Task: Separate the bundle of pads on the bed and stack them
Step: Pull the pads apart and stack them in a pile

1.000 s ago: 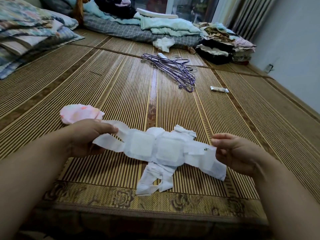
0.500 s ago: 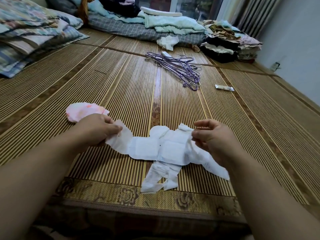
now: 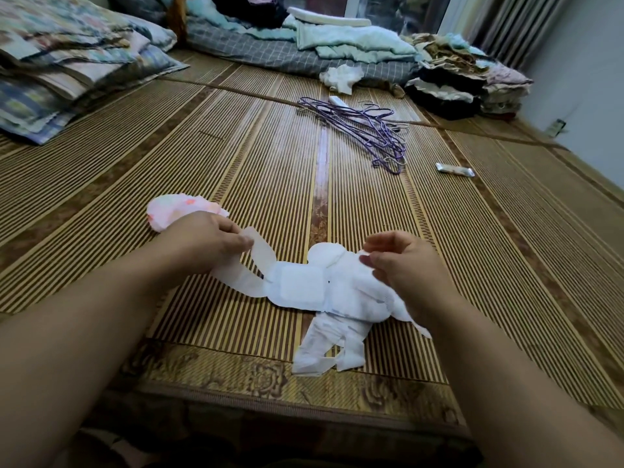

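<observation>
- The bundle of pads (image 3: 332, 292) is seen as white, matt, soft fibrous material, with quilted squares;
- the mat (image 3: 236, 170) is made of thin ribbed slats, faintly glossy, edged with patterned woven cloth;
- the hangers (image 3: 368, 130) are coated purple wire;
- the wrapper (image 3: 455, 170) appears shiny, foil-like.

Purple hangers (image 3: 366, 130) lie in a heap near the bed's far edge, a small silver packet (image 3: 454, 170) nearer its right edge, folded clothes (image 3: 469, 79) in the far right corner.
</observation>
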The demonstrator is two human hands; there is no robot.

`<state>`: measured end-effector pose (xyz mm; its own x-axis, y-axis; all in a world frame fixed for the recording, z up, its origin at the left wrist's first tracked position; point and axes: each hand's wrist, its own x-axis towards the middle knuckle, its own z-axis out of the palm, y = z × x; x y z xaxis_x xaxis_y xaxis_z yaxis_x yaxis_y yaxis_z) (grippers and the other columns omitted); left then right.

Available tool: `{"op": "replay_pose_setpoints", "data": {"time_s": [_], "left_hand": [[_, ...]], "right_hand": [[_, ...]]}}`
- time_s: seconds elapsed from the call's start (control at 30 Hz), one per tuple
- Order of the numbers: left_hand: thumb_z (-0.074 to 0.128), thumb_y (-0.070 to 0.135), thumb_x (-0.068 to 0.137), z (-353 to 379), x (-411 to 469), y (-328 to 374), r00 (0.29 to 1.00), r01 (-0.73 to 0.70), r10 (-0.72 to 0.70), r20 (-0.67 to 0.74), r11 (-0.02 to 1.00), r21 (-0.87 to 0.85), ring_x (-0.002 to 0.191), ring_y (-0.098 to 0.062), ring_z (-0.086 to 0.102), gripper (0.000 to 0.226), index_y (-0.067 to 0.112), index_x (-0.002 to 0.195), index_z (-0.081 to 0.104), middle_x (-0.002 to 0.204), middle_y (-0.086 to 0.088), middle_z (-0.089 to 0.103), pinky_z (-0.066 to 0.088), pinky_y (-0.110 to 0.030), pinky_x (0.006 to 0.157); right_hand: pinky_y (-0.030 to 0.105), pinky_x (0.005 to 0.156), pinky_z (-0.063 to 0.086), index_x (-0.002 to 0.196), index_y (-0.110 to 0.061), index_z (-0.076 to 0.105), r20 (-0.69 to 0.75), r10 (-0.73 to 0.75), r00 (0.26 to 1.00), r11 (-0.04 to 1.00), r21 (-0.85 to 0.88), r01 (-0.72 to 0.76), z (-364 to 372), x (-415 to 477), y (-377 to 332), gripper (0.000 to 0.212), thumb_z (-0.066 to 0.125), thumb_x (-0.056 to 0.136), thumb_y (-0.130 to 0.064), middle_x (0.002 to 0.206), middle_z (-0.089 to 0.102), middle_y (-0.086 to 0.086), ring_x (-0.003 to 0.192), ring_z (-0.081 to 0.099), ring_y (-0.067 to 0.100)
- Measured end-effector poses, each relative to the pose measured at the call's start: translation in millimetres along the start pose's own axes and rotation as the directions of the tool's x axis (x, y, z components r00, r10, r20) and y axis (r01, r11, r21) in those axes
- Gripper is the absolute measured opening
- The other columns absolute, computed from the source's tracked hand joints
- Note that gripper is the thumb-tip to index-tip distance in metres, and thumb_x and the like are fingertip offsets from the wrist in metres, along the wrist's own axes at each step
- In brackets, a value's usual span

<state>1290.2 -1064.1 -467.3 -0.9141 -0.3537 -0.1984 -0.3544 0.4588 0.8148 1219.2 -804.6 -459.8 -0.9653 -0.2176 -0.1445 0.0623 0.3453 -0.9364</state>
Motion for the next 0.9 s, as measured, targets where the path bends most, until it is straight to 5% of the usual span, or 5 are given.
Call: {"op": "replay_pose_setpoints", "data": {"time_s": [0.23,0.5,0.73,0.8,0.9], "left_hand": [[0.069,0.026,0.083,39.7,-6.5,29.2,0.993,-0.004,0.027,0.112,0.979,-0.202,0.067,-0.017,0.064,0.016,0.010,0.082,0.072,0.081,-0.009,0.071,0.052,-0.026,0.054],[0.056,0.035,0.092,83.0,-4.9,47.0,0.956,0.050,-0.042,0.291,0.999,-0.020,0.080,-0.023,0.070,0.030,0.009,0.099,0.069,0.091,-0.005,0.070,0.060,-0.040,0.067],[0.064,0.047,0.082,35.2,15.8,25.0,0.998,-0.055,0.063,-0.026,0.968,0.243,0.075,-0.012,0.061,0.023,0.025,0.084,0.069,0.079,0.007,0.066,0.048,-0.028,0.068],[0.067,0.052,0.077,33.3,16.8,16.2,0.999,0.019,-0.029,0.018,0.921,0.390,0.081,-0.016,0.062,0.031,0.023,0.083,0.071,0.084,0.003,0.068,0.051,-0.032,0.076],[0.069,0.053,0.071,45.0,14.1,10.2,0.995,0.030,-0.077,0.071,0.858,0.512,0.078,-0.021,0.065,0.038,0.016,0.081,0.073,0.086,-0.006,0.072,0.052,-0.034,0.071]], "right_hand": [[0.043,0.081,0.056,0.093,-0.016,0.065,-0.157,0.058,0.986,0.998,-0.008,-0.060,-25.4,1.7,5.7,0.008,0.061,0.088,-0.011,0.096,0.071,0.005,0.083,0.071,0.017],[0.025,0.060,0.047,0.090,-0.020,0.066,-0.041,0.039,0.998,0.977,-0.210,-0.047,-24.7,-1.9,13.0,0.007,0.064,0.086,-0.014,0.090,0.070,0.001,0.078,0.069,0.013],[0.023,0.052,0.046,0.099,-0.017,0.065,-0.069,0.074,0.995,0.929,-0.359,-0.094,-34.3,-0.6,18.9,0.014,0.064,0.086,-0.013,0.088,0.067,-0.001,0.069,0.067,0.010],[0.027,0.051,0.049,0.099,-0.015,0.066,-0.046,0.146,0.988,0.879,-0.453,-0.151,-33.8,-0.7,21.8,0.016,0.068,0.084,-0.019,0.084,0.068,0.002,0.067,0.067,0.014],[0.046,0.073,0.058,0.088,-0.007,0.070,-0.016,0.200,0.980,0.786,-0.595,-0.170,-26.4,-1.8,23.5,0.027,0.072,0.079,-0.033,0.078,0.071,0.011,0.073,0.068,0.026]]}}
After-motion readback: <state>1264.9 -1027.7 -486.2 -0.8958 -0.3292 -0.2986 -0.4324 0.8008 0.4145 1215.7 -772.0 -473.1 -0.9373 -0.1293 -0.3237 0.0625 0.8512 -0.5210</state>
